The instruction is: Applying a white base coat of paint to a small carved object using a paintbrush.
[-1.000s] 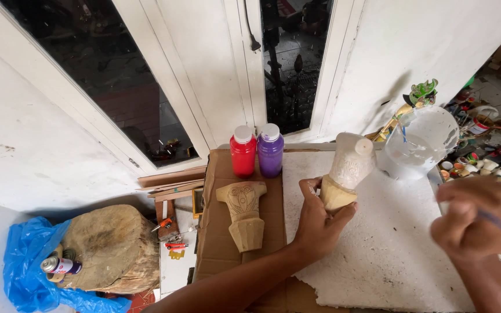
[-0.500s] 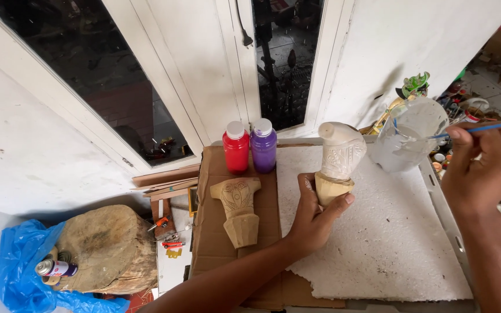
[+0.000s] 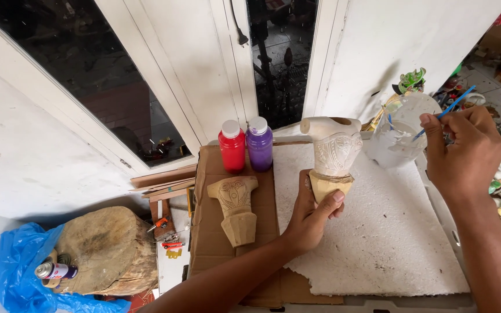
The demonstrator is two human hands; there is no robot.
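My left hand [image 3: 312,215] grips the bare wooden base of a carved wooden figure [image 3: 333,152], held upright over a white foam board [image 3: 378,237]; the figure's upper part is coated white. My right hand [image 3: 462,152] pinches a thin blue brush [image 3: 446,110] whose tip dips into a clear plastic cup of white paint [image 3: 394,132] at the board's far edge. A second, unpainted carved figure [image 3: 236,207] lies on brown cardboard [image 3: 204,232] to the left.
A red paint bottle [image 3: 232,146] and a purple paint bottle [image 3: 259,144] stand at the cardboard's far edge, against white doors with dark glass. A wood stump [image 3: 105,252] on blue plastic [image 3: 15,272] with a spray can [image 3: 56,270] sits lower left. Clutter lies at right.
My right hand has risen from the lower right to the paint cup and put the brush into it. My left hand keeps the figure upright, shifted slightly left.
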